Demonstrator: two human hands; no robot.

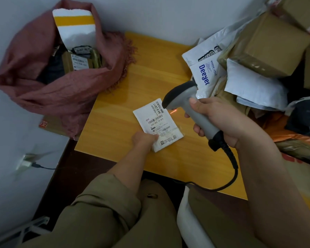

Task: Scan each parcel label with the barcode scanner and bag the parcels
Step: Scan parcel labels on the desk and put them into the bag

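Head view: left hand (143, 139) pinches the near corner of a small white parcel (157, 124) lying label-up on the yellow table (150, 77). Right hand (220, 120) has its fingers wrapped round the scanner (188, 106) handle, head aimed down just beside the parcel's far edge; red scan line falls on the table, not on the label. Red sack (43, 83) at left already holds several parcels. Pile of parcels (249, 65) at right looks unscanned. Judged mid-task, much left.
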